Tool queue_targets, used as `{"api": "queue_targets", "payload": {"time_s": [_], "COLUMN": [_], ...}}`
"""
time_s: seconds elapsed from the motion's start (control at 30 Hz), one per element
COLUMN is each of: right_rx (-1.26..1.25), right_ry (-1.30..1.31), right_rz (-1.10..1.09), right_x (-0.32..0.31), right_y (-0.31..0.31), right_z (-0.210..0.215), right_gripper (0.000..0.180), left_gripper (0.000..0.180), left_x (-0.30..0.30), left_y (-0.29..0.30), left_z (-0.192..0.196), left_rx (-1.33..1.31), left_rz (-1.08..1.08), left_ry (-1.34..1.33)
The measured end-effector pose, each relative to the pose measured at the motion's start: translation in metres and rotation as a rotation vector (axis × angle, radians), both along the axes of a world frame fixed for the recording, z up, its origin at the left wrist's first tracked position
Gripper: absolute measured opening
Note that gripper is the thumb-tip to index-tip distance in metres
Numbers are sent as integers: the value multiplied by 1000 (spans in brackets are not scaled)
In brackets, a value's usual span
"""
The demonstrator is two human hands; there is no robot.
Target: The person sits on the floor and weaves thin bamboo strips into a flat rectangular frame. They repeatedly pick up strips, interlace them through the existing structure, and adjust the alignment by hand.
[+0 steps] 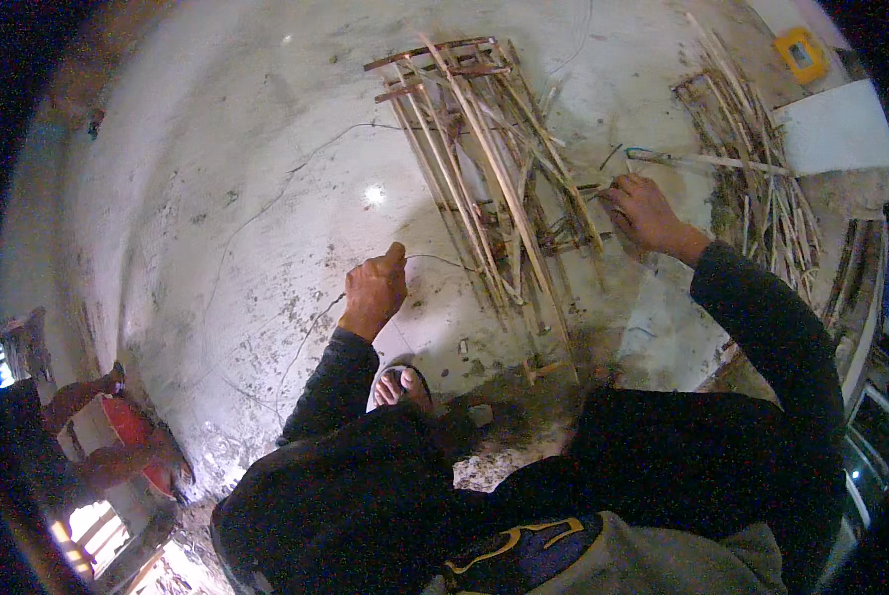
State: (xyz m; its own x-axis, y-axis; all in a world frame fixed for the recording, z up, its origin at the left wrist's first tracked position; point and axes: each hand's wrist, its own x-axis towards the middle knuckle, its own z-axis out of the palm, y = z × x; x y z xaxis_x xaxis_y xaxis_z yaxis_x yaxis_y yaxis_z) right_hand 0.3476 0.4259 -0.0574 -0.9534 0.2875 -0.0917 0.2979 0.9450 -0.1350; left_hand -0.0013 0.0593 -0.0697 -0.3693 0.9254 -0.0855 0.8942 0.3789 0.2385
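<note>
In front of me lies a long frame of thin wooden sticks (509, 203), with short dark crosspieces at its far end. My left hand (373, 295) is closed around a thin dark cord (440, 258); one stretch reaches the sticks, and another trails from the hand toward my sleeve. At the frame's right side, my right hand (648, 213) is bent with its fingers pinched together. What sits between those fingertips is too small to make out. Just beyond that hand, a thin stick with a bluish end (653, 155) points toward a pile on the right.
A loose pile of sticks (757, 169) lies at the right, beside a white board (841, 129) and a yellow object (800, 55). My sandalled foot (402, 387) is on the stained floor (226, 198). A red and white object (132, 436) stands at lower left.
</note>
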Motion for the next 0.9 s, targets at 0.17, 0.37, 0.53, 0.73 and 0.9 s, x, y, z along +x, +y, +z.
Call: {"api": "queue_targets", "payload": {"time_s": [0.17, 0.37, 0.53, 0.73, 0.9], "right_rx": [260, -661, -328, -55, -49], "right_ry": [90, -137, 25, -331, -347], "right_rz": [78, -343, -77, -93, -140], "right_x": [-13, -24, -17, -37, -48], "right_y": [-12, -2, -6, -13, -25], "right_z": [-1, 11, 2, 29, 40], "right_gripper": [27, 28, 26, 40, 32], "left_gripper": [30, 57, 55, 16, 10], "left_x": [-15, -47, -65, -86, -47], "left_y": [-4, -74, -130, -126, -93], "left_z": [15, 39, 30, 103, 193], "left_rx": [164, 118, -253, -25, -57], "left_rz": [-79, 220, 525, 384, 272], "left_ry": [67, 115, -131, -366, -106]}}
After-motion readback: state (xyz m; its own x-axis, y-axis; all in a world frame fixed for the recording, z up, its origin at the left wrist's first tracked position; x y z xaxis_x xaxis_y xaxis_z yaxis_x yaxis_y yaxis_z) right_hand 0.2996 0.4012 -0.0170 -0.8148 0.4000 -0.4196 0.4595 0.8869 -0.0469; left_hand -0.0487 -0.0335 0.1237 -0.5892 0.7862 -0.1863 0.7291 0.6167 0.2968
